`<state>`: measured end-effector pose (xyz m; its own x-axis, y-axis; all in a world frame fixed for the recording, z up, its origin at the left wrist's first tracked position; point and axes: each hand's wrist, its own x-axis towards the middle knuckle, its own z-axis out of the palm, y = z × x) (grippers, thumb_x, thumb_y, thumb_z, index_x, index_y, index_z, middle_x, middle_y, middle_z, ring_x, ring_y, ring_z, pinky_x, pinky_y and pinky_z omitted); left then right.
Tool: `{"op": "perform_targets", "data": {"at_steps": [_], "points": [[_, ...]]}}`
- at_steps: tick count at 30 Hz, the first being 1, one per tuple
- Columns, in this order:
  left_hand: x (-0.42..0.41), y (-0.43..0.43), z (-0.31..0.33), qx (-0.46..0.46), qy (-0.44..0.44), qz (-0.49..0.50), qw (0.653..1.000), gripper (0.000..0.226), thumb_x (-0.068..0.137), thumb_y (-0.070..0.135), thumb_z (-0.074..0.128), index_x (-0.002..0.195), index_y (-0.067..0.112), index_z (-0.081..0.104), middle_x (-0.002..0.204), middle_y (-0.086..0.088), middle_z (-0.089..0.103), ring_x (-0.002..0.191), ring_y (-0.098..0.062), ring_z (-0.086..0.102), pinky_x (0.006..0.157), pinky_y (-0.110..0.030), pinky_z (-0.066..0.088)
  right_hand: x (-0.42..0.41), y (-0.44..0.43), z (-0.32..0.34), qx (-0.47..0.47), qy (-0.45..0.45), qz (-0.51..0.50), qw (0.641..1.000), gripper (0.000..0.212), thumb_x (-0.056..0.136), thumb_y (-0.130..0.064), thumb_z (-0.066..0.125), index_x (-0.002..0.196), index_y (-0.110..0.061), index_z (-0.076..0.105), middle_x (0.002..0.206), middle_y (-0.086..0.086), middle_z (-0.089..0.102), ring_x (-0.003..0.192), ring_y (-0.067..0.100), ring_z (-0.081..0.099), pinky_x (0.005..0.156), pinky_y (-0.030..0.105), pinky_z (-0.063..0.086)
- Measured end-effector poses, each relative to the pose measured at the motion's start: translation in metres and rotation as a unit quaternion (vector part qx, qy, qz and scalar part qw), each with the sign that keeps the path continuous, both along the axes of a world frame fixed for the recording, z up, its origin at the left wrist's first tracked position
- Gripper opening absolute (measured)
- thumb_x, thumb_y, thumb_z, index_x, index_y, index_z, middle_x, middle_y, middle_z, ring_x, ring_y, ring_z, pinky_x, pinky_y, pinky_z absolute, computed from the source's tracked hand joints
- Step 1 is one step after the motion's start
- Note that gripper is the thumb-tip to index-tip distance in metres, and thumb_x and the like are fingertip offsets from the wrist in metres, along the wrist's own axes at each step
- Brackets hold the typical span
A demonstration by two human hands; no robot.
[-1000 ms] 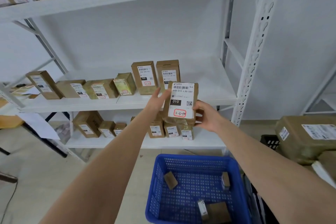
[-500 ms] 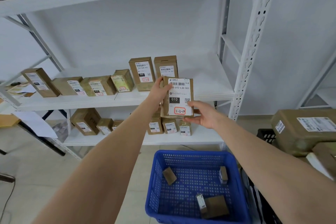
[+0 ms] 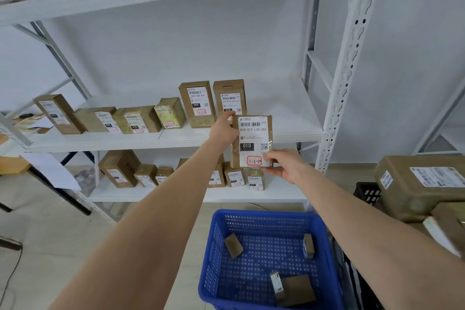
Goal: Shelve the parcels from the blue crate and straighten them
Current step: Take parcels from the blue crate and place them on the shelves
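1. While it is held upright with its label facing outward, the parcel [image 3: 253, 142] hangs just in front of the middle shelf [image 3: 289, 131].
2. The left hand [image 3: 225, 128] grips its upper left edge; the right hand [image 3: 284, 165] pinches the lower right corner.
3. It is best set down beside the standing box [image 3: 229, 98], label forward.

A plain white wall [image 3: 156, 53] stands behind the fingers [image 3: 274, 171], evenly lit. A white metal rack [image 3: 347, 63] with white boards stands against it, its slotted post just right of them. Pale beige floor tiles [image 3: 45, 221] lie below and left of them, where a wooden table [image 3: 12, 165] on dark legs stands
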<state>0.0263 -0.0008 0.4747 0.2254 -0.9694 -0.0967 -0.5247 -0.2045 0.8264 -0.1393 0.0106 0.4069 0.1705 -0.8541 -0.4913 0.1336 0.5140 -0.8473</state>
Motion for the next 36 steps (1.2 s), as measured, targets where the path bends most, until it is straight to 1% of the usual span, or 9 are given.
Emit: {"op": "perform_targets", "data": {"at_steps": [4, 6, 9, 13, 22, 26, 30, 34, 36], "points": [[-0.011, 0.0, -0.013, 0.043, 0.015, -0.008, 0.999, 0.065, 0.086, -0.003, 0.056, 0.143, 0.022, 0.036, 0.124, -0.012, 0.061, 0.103, -0.028, 0.062, 0.083, -0.042, 0.057, -0.013, 0.0, -0.005, 0.014, 0.04, -0.005, 0.999, 0.021, 0.082, 0.007, 0.066, 0.102, 0.003, 0.062, 0.105, 0.017, 0.068, 0.09, 0.029, 0.069, 0.061, 0.031, 0.06], [-0.016, 0.0, -0.019, 0.056, 0.02, -0.015, 0.998, 0.064, 0.087, -0.002, 0.056, 0.143, 0.021, 0.036, 0.122, -0.012, 0.062, 0.105, -0.029, 0.061, 0.083, -0.039, 0.055, -0.02, -0.001, -0.008, 0.023, 0.059, -0.01, 0.998, 0.018, 0.082, 0.007, 0.066, 0.099, 0.003, 0.062, 0.106, 0.018, 0.068, 0.091, 0.031, 0.069, 0.063, 0.033, 0.06], [-0.023, 0.001, -0.029, 0.057, 0.016, -0.018, 0.998, 0.063, 0.087, 0.0, 0.057, 0.143, 0.021, 0.036, 0.122, -0.012, 0.062, 0.107, -0.03, 0.061, 0.089, -0.044, 0.053, -0.026, -0.005, -0.016, 0.035, 0.063, -0.019, 0.997, 0.015, 0.082, 0.01, 0.064, 0.096, 0.003, 0.061, 0.104, 0.019, 0.068, 0.085, 0.03, 0.068, 0.063, 0.034, 0.059], [-0.022, -0.011, -0.04, 0.057, -0.009, -0.009, 0.998, 0.066, 0.087, 0.0, 0.055, 0.146, 0.02, 0.032, 0.125, -0.012, 0.061, 0.11, -0.031, 0.06, 0.09, -0.046, 0.053, -0.024, -0.014, -0.028, 0.038, 0.065, -0.029, 0.997, 0.018, 0.083, 0.009, 0.065, 0.099, 0.005, 0.06, 0.103, 0.019, 0.068, 0.083, 0.029, 0.069, 0.066, 0.033, 0.059], [-0.021, -0.086, -0.039, 0.041, 0.026, -0.028, 0.998, 0.054, 0.088, 0.002, 0.058, 0.137, 0.016, 0.039, 0.115, -0.014, 0.064, 0.098, -0.026, 0.064, 0.087, -0.041, 0.055, -0.022, -0.073, -0.042, 0.0, 0.041, -0.081, 0.996, 0.022, 0.082, 0.012, 0.061, 0.1, 0.0, 0.061, 0.106, 0.016, 0.071, 0.085, 0.023, 0.07, 0.063, 0.028, 0.057], [-0.028, -0.133, -0.034, -0.013, 0.003, -0.035, 0.999, 0.042, 0.084, 0.005, 0.063, 0.122, 0.018, 0.049, 0.116, -0.01, 0.062, 0.101, -0.027, 0.062, 0.086, -0.044, 0.055, -0.021, -0.105, -0.034, -0.046, 0.04, -0.143, 0.988, 0.029, 0.083, 0.019, 0.052, 0.087, -0.009, 0.058, 0.098, 0.008, 0.067, 0.085, 0.02, 0.065, 0.061, 0.022, 0.055], [-0.046, -0.179, -0.032, -0.061, -0.021, -0.048, 0.997, 0.03, 0.083, 0.01, 0.068, 0.104, 0.023, 0.051, 0.113, -0.005, 0.063, 0.101, -0.026, 0.063, 0.084, -0.044, 0.055, -0.031, -0.146, -0.042, -0.091, 0.061, -0.175, 0.978, 0.053, 0.083, 0.018, 0.05, 0.127, -0.011, 0.053, 0.114, 0.006, 0.066, 0.102, 0.021, 0.063, 0.071, 0.025, 0.055], [-0.07, -0.211, -0.035, -0.095, 0.003, -0.049, 0.994, 0.025, 0.084, 0.002, 0.063, 0.097, 0.02, 0.051, 0.101, -0.004, 0.065, 0.1, -0.022, 0.064, 0.082, -0.042, 0.056, -0.05, -0.184, -0.049, -0.128, 0.147, -0.202, 0.96, 0.058, 0.08, 0.012, 0.05, 0.129, -0.018, 0.056, 0.119, 0.002, 0.067, 0.109, 0.02, 0.063, 0.094, 0.041, 0.053], [-0.081, -0.225, -0.039, -0.098, 0.019, -0.051, 0.994, 0.024, 0.084, 0.0, 0.061, 0.097, 0.019, 0.052, 0.098, -0.004, 0.063, 0.098, -0.024, 0.064, 0.081, -0.042, 0.056, -0.058, -0.198, -0.049, -0.138, 0.18, -0.206, 0.952, 0.055, 0.083, 0.011, 0.049, 0.129, -0.018, 0.056, 0.116, 0.0, 0.067, 0.106, 0.016, 0.061, 0.096, 0.033, 0.05]]}}
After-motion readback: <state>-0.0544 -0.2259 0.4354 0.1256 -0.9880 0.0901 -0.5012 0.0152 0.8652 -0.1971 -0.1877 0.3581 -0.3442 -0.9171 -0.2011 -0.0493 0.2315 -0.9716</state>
